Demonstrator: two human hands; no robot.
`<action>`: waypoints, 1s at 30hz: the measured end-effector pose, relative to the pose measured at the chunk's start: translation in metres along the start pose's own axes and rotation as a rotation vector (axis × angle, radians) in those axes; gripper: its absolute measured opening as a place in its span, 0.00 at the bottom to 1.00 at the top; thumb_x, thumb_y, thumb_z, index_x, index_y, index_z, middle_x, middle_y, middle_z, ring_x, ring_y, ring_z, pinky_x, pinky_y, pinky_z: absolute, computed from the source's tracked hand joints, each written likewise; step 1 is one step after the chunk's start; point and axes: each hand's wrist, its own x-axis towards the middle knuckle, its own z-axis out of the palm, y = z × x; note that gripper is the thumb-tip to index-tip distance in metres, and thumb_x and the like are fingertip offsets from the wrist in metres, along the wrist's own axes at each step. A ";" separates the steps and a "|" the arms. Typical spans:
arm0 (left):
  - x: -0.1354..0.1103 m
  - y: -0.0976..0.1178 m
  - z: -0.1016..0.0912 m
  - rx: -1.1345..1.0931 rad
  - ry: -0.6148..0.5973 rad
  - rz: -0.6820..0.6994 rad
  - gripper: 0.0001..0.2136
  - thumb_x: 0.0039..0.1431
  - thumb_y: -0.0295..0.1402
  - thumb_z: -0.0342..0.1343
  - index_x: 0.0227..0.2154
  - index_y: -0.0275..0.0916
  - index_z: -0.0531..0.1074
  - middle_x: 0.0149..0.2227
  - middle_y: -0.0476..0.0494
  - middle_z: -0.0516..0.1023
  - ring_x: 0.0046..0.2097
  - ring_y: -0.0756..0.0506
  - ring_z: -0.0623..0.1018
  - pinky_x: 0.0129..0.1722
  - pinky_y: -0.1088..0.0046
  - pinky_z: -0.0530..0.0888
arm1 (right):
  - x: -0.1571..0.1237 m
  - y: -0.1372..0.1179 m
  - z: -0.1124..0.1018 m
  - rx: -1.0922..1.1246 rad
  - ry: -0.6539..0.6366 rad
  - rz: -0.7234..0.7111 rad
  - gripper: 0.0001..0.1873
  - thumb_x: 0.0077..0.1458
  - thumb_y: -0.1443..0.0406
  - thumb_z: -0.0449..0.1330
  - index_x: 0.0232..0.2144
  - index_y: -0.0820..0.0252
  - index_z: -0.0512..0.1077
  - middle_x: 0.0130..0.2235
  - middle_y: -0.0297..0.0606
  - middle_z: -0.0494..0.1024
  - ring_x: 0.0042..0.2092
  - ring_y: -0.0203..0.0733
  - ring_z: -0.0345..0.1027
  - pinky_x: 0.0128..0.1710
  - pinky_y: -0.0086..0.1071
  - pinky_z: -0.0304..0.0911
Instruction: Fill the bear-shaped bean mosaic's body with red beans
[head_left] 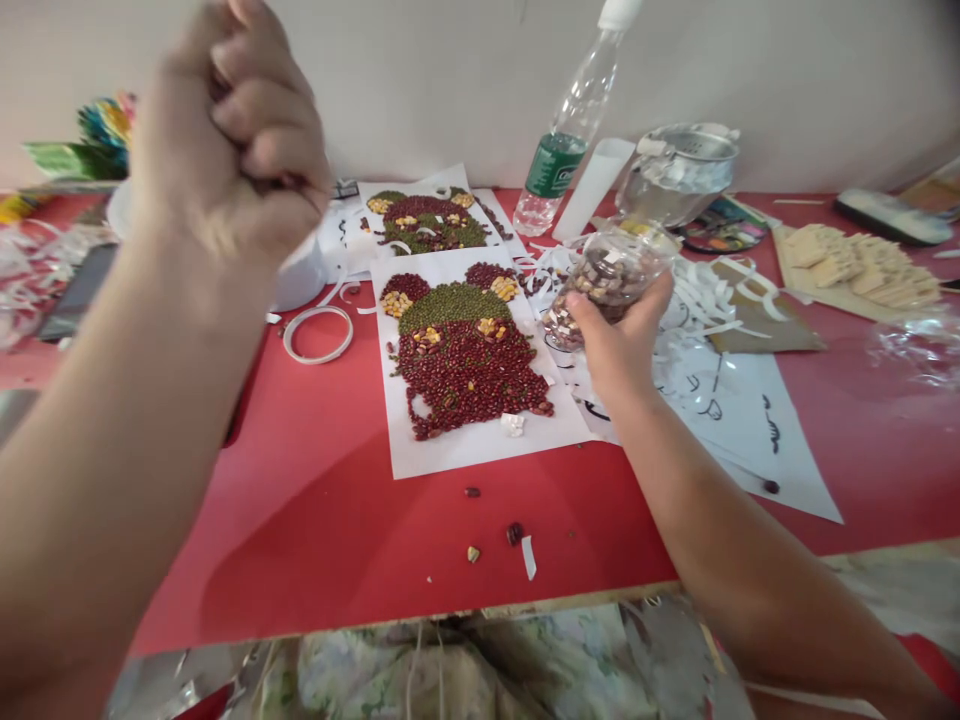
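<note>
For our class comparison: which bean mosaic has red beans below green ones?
The nearer mosaic, red beans under a green band; the farther mosaic puts green below red.

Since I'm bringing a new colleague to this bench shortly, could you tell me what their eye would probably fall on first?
Their eye would likely go first to the bean mosaic, a round-eared figure of red beans, small green beans and yellow kernels on white paper, in the middle of the red table. Just right of it, the right hand grips a clear plastic jar of mixed beans. The raised left hand, clenched in a fist, looms large at the left of the view.
</note>
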 end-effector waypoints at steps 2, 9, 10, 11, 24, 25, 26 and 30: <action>-0.021 -0.026 -0.005 -0.099 -0.204 -0.070 0.23 0.73 0.35 0.38 0.23 0.30 0.66 0.18 0.61 0.54 0.17 0.67 0.46 0.19 0.96 0.37 | 0.000 -0.008 -0.005 -0.030 0.124 -0.050 0.37 0.52 0.56 0.63 0.60 0.46 0.52 0.58 0.46 0.61 0.61 0.54 0.61 0.60 0.59 0.59; -0.046 -0.086 -0.051 -0.235 0.080 -0.360 0.19 0.72 0.30 0.37 0.23 0.40 0.60 0.15 0.59 0.56 0.12 0.61 0.56 0.11 0.87 0.48 | -0.015 -0.060 -0.024 -0.226 0.262 -0.569 0.27 0.54 0.57 0.62 0.56 0.42 0.62 0.48 0.42 0.65 0.51 0.58 0.63 0.52 0.61 0.63; -0.047 -0.092 -0.058 -0.253 0.115 -0.372 0.19 0.72 0.30 0.37 0.22 0.40 0.59 0.14 0.59 0.55 0.12 0.61 0.56 0.11 0.87 0.49 | -0.020 -0.069 -0.022 -0.204 0.192 -0.620 0.28 0.53 0.58 0.63 0.56 0.42 0.63 0.47 0.42 0.65 0.51 0.57 0.63 0.51 0.59 0.64; -0.047 -0.097 -0.064 -0.268 0.138 -0.389 0.19 0.72 0.30 0.37 0.22 0.40 0.58 0.14 0.59 0.54 0.12 0.60 0.57 0.11 0.86 0.50 | -0.026 -0.076 -0.019 -0.156 0.121 -0.651 0.28 0.53 0.59 0.63 0.56 0.42 0.63 0.46 0.42 0.65 0.49 0.56 0.65 0.51 0.57 0.66; -0.054 -0.132 -0.071 -0.291 0.230 -0.362 0.22 0.72 0.30 0.38 0.21 0.37 0.65 0.22 0.50 0.71 0.28 0.54 0.77 0.29 0.80 0.77 | -0.063 -0.097 0.016 0.117 -0.517 -0.577 0.29 0.55 0.54 0.65 0.57 0.47 0.62 0.47 0.42 0.68 0.50 0.51 0.67 0.50 0.50 0.67; -0.054 -0.133 -0.072 -0.281 0.215 -0.374 0.22 0.71 0.30 0.38 0.21 0.37 0.66 0.22 0.49 0.72 0.28 0.53 0.78 0.27 0.80 0.76 | -0.063 -0.097 0.016 0.125 -0.517 -0.562 0.29 0.55 0.55 0.65 0.57 0.47 0.62 0.47 0.42 0.69 0.50 0.51 0.67 0.50 0.50 0.67; -0.055 -0.135 -0.073 -0.274 0.197 -0.391 0.22 0.71 0.30 0.38 0.21 0.37 0.67 0.23 0.48 0.73 0.29 0.52 0.78 0.25 0.81 0.75 | -0.063 -0.097 0.016 0.128 -0.515 -0.551 0.28 0.55 0.57 0.65 0.56 0.47 0.63 0.46 0.41 0.69 0.49 0.51 0.67 0.50 0.50 0.67; -0.056 -0.140 -0.078 -0.281 0.158 -0.462 0.22 0.71 0.31 0.40 0.22 0.36 0.70 0.28 0.45 0.79 0.31 0.51 0.81 0.33 0.76 0.80 | -0.063 -0.097 0.015 0.101 -0.505 -0.516 0.25 0.56 0.61 0.64 0.55 0.47 0.63 0.46 0.41 0.70 0.49 0.50 0.68 0.50 0.51 0.67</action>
